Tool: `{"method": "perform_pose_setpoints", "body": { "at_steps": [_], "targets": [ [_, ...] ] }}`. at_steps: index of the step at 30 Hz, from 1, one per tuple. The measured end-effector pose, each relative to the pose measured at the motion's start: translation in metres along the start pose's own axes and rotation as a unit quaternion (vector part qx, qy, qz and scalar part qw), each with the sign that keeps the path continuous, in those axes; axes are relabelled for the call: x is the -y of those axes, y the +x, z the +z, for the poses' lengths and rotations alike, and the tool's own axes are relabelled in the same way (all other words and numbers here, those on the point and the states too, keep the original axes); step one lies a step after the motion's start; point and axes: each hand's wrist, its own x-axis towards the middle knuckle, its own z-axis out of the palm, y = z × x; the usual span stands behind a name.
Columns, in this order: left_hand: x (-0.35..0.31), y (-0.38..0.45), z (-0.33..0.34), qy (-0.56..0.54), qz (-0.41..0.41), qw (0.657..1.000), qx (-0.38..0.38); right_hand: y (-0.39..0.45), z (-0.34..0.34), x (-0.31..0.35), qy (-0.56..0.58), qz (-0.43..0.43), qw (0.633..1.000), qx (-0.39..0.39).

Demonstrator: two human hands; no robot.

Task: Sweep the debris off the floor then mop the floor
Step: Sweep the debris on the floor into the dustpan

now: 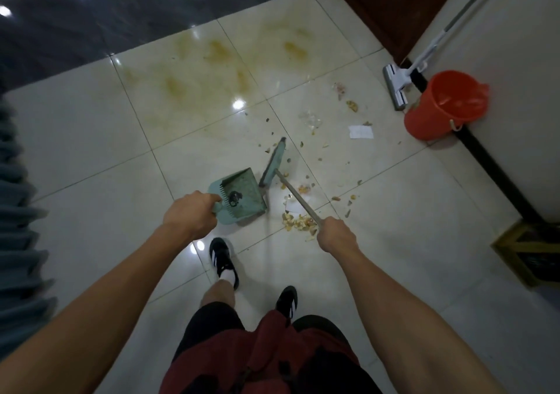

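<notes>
Head view shows I am early in the sweeping. My left hand (191,214) grips the dustpan (242,195); my right hand (337,234) grips the broom (274,163). Debris (298,222) lies on the floor (91,139) just beside my right grip. Yellow stains (218,51) wait; the mop (394,85) leans untouched.

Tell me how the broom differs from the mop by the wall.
The green-headed broom with a wooden handle is gripped by the right hand; the white flat-headed mop with a metal pole leans untouched against the cream wall. The broom's head sits among the scattered yellowish food debris, beside the green plastic dustpan that the left hand holds; the mop's head sits next to the orange plastic bucket. Both have long handles and heads on the white tiled floor.
</notes>
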Motion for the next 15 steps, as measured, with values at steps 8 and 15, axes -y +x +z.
{"method": "perform_pose_setpoints", "body": {
  "at_steps": [8,15],
  "targets": [
    [0.096,0.084,-0.04,-0.052,-0.008,0.999,0.003,0.05,-0.029,0.12,0.034,0.007,0.999,0.001],
    [0.166,0.144,-0.082,-0.07,-0.02,0.997,0.001,0.09,-0.058,0.219,0.11,0.018,0.994,0.006]
  ]
}}
